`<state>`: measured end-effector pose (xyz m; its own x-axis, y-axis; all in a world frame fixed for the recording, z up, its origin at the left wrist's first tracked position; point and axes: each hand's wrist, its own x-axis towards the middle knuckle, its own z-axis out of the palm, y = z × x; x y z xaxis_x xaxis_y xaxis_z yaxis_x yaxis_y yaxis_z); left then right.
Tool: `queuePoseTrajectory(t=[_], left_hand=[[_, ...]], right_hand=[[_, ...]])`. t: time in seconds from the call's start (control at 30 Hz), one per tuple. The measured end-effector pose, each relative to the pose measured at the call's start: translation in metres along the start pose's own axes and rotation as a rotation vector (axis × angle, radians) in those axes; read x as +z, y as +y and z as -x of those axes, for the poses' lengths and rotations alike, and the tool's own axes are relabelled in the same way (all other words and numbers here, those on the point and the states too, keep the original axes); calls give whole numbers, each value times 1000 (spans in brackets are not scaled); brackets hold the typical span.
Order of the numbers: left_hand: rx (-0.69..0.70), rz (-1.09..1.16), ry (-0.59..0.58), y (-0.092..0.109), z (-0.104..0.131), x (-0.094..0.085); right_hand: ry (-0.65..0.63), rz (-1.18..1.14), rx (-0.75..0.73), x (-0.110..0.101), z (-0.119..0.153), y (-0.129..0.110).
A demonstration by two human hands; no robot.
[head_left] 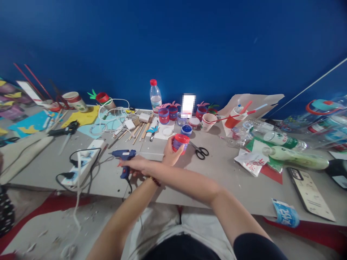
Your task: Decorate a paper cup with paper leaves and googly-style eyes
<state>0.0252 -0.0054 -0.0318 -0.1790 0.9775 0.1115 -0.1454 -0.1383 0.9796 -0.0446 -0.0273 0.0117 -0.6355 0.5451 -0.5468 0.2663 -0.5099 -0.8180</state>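
My arms are crossed, the right over the left. My left hand point(171, 153) is wrapped around a small red cup with a purple band point(181, 143), its open top facing up. Off to the left, my right hand point(137, 165) is closed around the handle of a blue hot glue gun point(126, 155), whose nozzle points left; some of its fingers are hidden. Black-handled scissors point(201, 152) lie just right of the red cup. Behind it stands a small blue-rimmed cup point(186, 130).
A power strip point(85, 162) with plugged cords lies at left, near another glue gun point(66, 130). Decorated cups point(164, 116), a water bottle point(155, 97) and a paper cup point(208, 122) line the back. Plastic bottles point(284, 139) and a phone point(311, 193) are at right.
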Motion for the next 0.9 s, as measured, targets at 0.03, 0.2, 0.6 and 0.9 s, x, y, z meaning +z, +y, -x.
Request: queuePoseTrajectory(t=[0.03,0.2,0.6,0.9], left_hand=[[12,-33,-16,-1,-1,0],[47,-130,-60,-4,-2,-2],[81,-179,-62,-4,-3,-3],[70,-148,-46,-6,-2,-1]], right_hand=[[14,16,-1,0,-2,-1],[74,142,1,-1,-12,1],[-18,52,1,-9,-18,11],[-43,-297,49,-17,26,-4]])
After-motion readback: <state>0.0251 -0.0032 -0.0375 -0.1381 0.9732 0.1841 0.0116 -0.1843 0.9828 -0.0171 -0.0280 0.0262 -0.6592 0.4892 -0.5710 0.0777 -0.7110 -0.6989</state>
